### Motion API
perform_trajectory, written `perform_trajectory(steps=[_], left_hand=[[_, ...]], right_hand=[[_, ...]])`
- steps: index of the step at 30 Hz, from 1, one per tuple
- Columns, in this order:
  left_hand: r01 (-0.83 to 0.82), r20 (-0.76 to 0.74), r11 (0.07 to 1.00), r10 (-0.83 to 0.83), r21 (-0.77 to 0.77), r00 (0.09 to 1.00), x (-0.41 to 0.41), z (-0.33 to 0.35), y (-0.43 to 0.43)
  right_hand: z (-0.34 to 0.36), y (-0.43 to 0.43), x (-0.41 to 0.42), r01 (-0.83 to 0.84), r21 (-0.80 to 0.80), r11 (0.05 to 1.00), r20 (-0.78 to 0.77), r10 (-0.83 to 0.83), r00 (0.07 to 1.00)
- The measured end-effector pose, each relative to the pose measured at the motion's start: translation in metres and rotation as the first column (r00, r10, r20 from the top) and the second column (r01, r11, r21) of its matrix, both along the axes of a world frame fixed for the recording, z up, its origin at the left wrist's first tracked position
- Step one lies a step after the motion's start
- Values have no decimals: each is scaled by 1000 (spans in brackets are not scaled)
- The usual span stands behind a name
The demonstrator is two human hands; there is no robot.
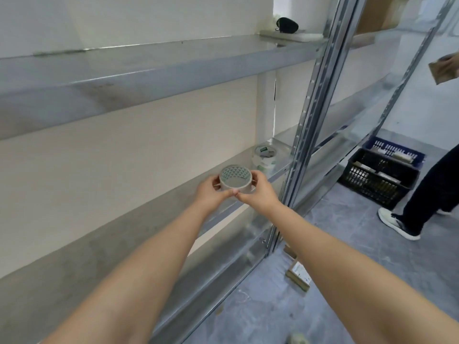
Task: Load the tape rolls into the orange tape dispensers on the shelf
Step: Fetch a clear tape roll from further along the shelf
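Both hands hold one tape roll [235, 180] out in front of the middle shelf [139, 227], just above its front edge. The left hand [211, 192] clasps the roll's left side and the right hand [255, 192] its right side, thumbs meeting under its near rim. The shelf board below and left of the roll lies bare and long; the upper shelf [149, 68] leaves tall open room above the hands. To the right of the roll a slotted upright [308, 125] closes the bay.

The roll is clear to greyish, lying flat with its hole facing up, and its core shows a green triangle pattern inside. A second stack of rolls [264, 157], white with green print, sits behind and right of it on the same shelf, near the upright.

Right of the upright, dark crates [380, 180] stand on the floor, and another person's leg and shoe [397, 223] are cut off by the frame. A dark object [286, 24] on the upper shelf is too blurred to name.
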State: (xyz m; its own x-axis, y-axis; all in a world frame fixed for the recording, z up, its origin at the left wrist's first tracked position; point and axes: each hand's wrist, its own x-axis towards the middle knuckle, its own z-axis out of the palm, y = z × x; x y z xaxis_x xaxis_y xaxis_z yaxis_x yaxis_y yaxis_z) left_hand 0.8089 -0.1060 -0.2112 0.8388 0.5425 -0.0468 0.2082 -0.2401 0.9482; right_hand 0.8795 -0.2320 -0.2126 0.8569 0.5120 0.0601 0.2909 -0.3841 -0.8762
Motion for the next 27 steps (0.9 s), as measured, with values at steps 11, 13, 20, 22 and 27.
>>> perform_trajectory(steps=[11, 13, 20, 22, 27], left_hand=[[-421, -147, 906, 424, 53, 894, 72, -31, 2], [-483, -175, 874, 485, 55, 857, 78, -36, 0], [-550, -200, 835, 535, -23, 821, 101, -53, 1], [-549, -207, 835, 533, -27, 821, 106, -56, 0], [-545, -261, 838, 521, -22, 813, 112, -59, 6]], right_hand=[[-32, 46, 118, -380, -126, 916, -19, 381, 924], [-37, 52, 128, -428, -130, 895, -21, 429, 903], [-53, 60, 151, -487, -123, 865, -83, 480, 873], [-57, 61, 156, -491, -128, 861, -93, 483, 871], [-64, 61, 162, -524, -126, 842, -136, 508, 850]])
